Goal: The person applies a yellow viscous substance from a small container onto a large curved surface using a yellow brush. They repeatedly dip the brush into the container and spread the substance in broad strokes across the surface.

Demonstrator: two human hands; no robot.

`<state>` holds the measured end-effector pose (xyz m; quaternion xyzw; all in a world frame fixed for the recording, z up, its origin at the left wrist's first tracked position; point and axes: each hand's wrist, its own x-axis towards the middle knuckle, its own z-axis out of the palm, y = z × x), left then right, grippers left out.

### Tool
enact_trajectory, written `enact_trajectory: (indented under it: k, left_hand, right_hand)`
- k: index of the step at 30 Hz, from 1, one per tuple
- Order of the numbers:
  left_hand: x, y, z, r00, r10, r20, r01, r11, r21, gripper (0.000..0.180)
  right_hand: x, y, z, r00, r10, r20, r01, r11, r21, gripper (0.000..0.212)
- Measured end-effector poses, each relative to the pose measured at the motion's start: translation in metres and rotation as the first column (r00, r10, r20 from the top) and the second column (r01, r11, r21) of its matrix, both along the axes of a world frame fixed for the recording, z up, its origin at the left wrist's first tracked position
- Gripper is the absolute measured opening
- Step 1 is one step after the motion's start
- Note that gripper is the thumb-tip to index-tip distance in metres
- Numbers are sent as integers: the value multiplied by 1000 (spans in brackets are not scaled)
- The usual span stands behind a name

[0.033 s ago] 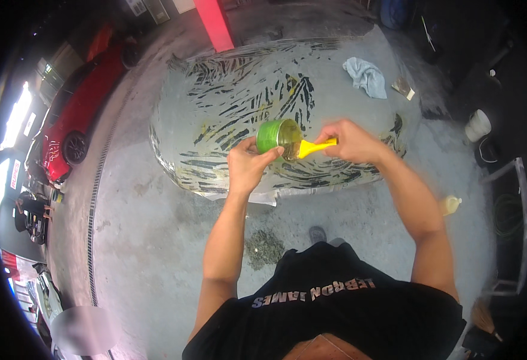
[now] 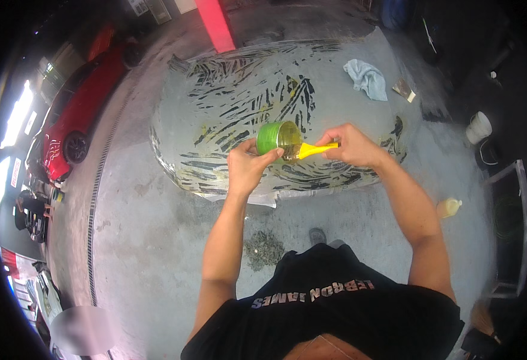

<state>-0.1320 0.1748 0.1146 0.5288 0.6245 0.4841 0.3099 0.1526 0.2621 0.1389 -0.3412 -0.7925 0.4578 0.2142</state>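
My left hand (image 2: 251,165) is closed around a green cup (image 2: 269,137) tilted with its mouth to the right; the wall inside looks yellowish. My right hand (image 2: 350,146) grips a yellow-handled brush (image 2: 317,150) by the end of its handle. The brush's head is inside the cup's mouth, and its bristles are partly hidden there. Both hands are above a broad grey panel (image 2: 233,111), shaped like a car hood, with dark streaks and yellowish smears over its surface.
A light blue cloth (image 2: 366,80) and a small block-like item (image 2: 404,91) lie on the panel's right side. A red pillar (image 2: 215,27) stands behind it. A red car (image 2: 80,108) is at the left. A white bucket (image 2: 479,126) and a yellowish bottle (image 2: 449,207) are at the right.
The brush has shifted very slightly to the right along with my right hand. My left hand and the cup stay almost in place.
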Motion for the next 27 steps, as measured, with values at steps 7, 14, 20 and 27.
enact_trajectory:
  k: [7, 14, 20, 27]
  left_hand:
    - [-21, 8, -24, 882, 180, 436, -148, 983, -105, 52]
    - [-51, 3, -34, 683, 365, 633, -406, 910, -87, 68]
    - [-48, -22, -26, 564, 380, 733, -496, 866, -67, 65]
    - [-56, -92, -31, 514, 505, 693, -626, 773, -99, 52]
  right_hand:
    - [11, 9, -36, 879, -328, -347, 130, 864, -487, 25]
    - [0, 126, -34, 877, -359, -319, 400, 914, 72, 26]
    - [-26, 209, -26, 828, -554, 90, 475, 777, 413, 27]
    - [-17, 167, -17, 906, -273, 322, 125, 902, 412, 27]
